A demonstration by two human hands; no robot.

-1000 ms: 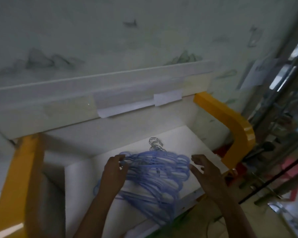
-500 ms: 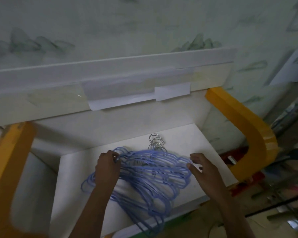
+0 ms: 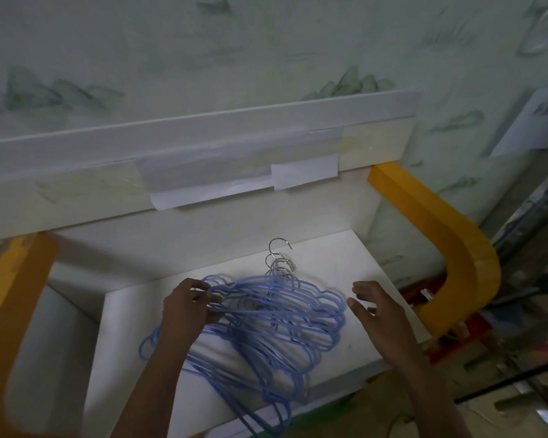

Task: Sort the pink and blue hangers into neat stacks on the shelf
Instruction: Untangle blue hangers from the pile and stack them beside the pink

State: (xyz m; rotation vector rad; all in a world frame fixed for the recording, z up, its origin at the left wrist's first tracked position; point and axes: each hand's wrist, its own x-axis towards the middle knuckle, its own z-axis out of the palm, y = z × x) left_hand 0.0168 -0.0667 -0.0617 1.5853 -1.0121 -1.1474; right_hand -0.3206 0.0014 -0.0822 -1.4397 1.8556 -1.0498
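Blue hangers (image 3: 276, 314): a loose, fanned pile is being supported on the white shelf (image 3: 339, 263), spread from the middle of the board toward its front edge, where the lowest loops are hanging past the lip.
Metal hooks (image 3: 279, 263): the silver hooks are being kept bunched together at the far end of the pile, pointing toward the back wall, one standing a little higher than the rest.
Left hand (image 3: 187, 306): the left shoulder of the pile is being grasped, with fingers curled round several blue strands and the thumb pressed against them.
Right hand (image 3: 377, 311): it is being held released just beside the right edge of the pile, fingers straight and slightly spread, palm turned toward the hangers; whether the fingertips are touching the strands cannot be told.
Forearms: both are being extended in from the bottom of the view, the left one lying over the near part of the pile.
Upper shelf board (image 3: 203, 143): its front face is being covered by taped-on paper strips (image 3: 304, 172) above the working surface.
Yellow frame (image 3: 450, 245): curved yellow side pieces are being seen to the left and right of the shelf.
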